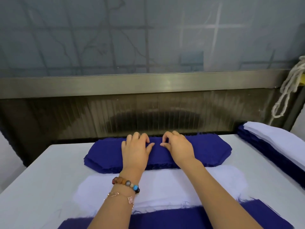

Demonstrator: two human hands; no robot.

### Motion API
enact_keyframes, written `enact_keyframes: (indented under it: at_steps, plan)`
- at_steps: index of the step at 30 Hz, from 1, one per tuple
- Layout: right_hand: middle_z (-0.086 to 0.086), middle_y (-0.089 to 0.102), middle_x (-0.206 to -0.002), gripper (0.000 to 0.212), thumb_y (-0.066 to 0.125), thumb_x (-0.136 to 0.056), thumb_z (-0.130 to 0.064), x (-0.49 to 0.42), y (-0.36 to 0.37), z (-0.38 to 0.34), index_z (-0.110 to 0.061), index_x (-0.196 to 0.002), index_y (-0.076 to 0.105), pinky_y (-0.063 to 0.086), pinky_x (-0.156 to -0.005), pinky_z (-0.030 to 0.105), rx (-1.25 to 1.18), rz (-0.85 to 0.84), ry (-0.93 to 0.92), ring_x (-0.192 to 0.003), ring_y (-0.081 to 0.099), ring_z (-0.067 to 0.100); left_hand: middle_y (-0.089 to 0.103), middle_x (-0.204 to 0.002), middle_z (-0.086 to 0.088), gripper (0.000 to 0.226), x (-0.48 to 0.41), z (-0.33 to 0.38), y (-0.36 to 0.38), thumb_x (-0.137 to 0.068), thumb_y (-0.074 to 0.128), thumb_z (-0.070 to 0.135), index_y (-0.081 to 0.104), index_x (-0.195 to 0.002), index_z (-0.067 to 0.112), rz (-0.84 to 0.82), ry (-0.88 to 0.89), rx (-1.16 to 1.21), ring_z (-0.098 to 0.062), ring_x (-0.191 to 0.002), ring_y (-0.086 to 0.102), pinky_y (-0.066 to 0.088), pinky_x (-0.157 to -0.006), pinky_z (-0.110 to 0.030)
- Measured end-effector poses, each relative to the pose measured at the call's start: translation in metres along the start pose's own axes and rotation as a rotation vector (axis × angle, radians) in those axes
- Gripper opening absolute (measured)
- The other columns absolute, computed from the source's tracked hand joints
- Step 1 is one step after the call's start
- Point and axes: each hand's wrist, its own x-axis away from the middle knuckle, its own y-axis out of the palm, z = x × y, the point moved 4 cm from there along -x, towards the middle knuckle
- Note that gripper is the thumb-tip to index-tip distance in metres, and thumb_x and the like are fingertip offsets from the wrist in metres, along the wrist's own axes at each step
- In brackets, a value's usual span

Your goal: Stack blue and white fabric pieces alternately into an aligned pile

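White table (41,171) held blue pile (206,149), white pile (165,184) just before it. Left hand (135,149) and right hand (178,147) pinched blue pile's top, fingers curled. Best seemed: lift one piece only.

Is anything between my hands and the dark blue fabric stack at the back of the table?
Nothing visible: the left hand and right hand rest directly on the dark blue fabric stack, fingers curled on its top layer.

Bare left hand (135,152) and right hand (179,148), two bracelets worn at the left wrist.
Just behind the left hand, chunky bead bracelet (126,183) in brown, grey, bright blue and black; behind that, thin rose-gold chain (121,195) with pale pink charm.
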Motion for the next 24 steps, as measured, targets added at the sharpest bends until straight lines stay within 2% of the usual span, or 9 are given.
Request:
enact_keyframes:
  at_steps: [3,9,11,13,15,21,24]
  plan:
    - [-0.006,0.053,-0.100,0.015,0.058,-0.092,-0.042,0.001,0.001,0.000,-0.028,-0.098,0.057,0.042,-0.066,0.022,-0.007,0.009,-0.007,-0.090,0.051,0.012,0.048,-0.100,0.009,0.017,-0.001,0.002,0.000,-0.097,0.045,0.048,0.052,-0.097,0.033,-0.014,0.016,-0.020,-0.011,-0.095,0.041,0.036,-0.083,-0.028]
    - [-0.008,0.044,-0.111,0.010,0.059,-0.092,-0.037,0.003,0.000,0.000,-0.028,-0.092,0.054,0.038,-0.065,0.018,0.022,0.043,-0.052,-0.094,0.044,0.008,0.048,-0.102,0.009,0.021,-0.005,0.001,0.005,-0.097,0.044,0.050,0.054,-0.099,0.031,-0.050,0.042,-0.032,-0.010,-0.095,0.041,0.036,-0.084,-0.028]
    - [-0.008,0.043,-0.117,0.011,0.060,-0.093,-0.034,0.003,0.000,-0.001,-0.028,-0.090,0.051,0.039,-0.067,0.018,0.032,0.048,-0.085,-0.099,0.043,0.008,0.050,-0.112,0.008,0.020,-0.005,0.002,0.006,-0.096,0.048,0.046,0.052,-0.109,0.031,-0.035,0.053,-0.005,-0.011,-0.102,0.043,0.036,-0.088,-0.028]
    - [-0.009,0.043,-0.121,0.012,0.060,-0.093,-0.030,0.004,0.001,-0.001,-0.028,-0.089,0.049,0.039,-0.068,0.017,0.028,0.044,-0.115,-0.100,0.042,0.008,0.046,-0.127,0.009,0.033,-0.004,0.002,0.008,-0.096,0.051,0.043,0.046,-0.127,0.033,-0.048,0.070,0.007,-0.012,-0.116,0.041,0.034,-0.095,-0.029]
    - [-0.009,0.045,-0.120,0.013,0.059,-0.094,-0.029,0.003,0.002,0.000,-0.029,-0.089,0.048,0.038,-0.068,0.016,0.023,0.034,-0.134,-0.098,0.041,0.007,0.043,-0.132,0.010,0.037,-0.005,0.002,0.010,-0.097,0.049,0.042,0.044,-0.132,0.034,-0.079,0.085,-0.003,-0.012,-0.122,0.037,0.031,-0.099,-0.030]
    - [-0.011,0.047,-0.114,0.009,0.057,-0.094,-0.034,0.004,0.001,0.000,-0.027,-0.097,0.051,0.041,-0.069,0.018,0.005,0.023,-0.133,-0.097,0.043,0.007,0.049,-0.120,0.013,0.020,-0.002,0.005,0.001,-0.095,0.055,0.036,0.050,-0.114,0.034,-0.025,0.101,0.045,-0.009,-0.115,0.041,0.026,-0.099,-0.030]
    - [-0.012,0.048,-0.119,0.025,0.060,-0.092,-0.030,0.007,-0.004,-0.001,-0.030,-0.115,0.049,0.049,-0.075,0.021,-0.071,0.057,-0.151,-0.104,0.049,0.009,0.052,-0.108,0.015,0.009,-0.002,0.005,-0.004,-0.094,0.055,0.034,0.051,-0.102,0.035,0.015,0.119,0.030,-0.009,-0.108,0.044,0.022,-0.102,-0.033]
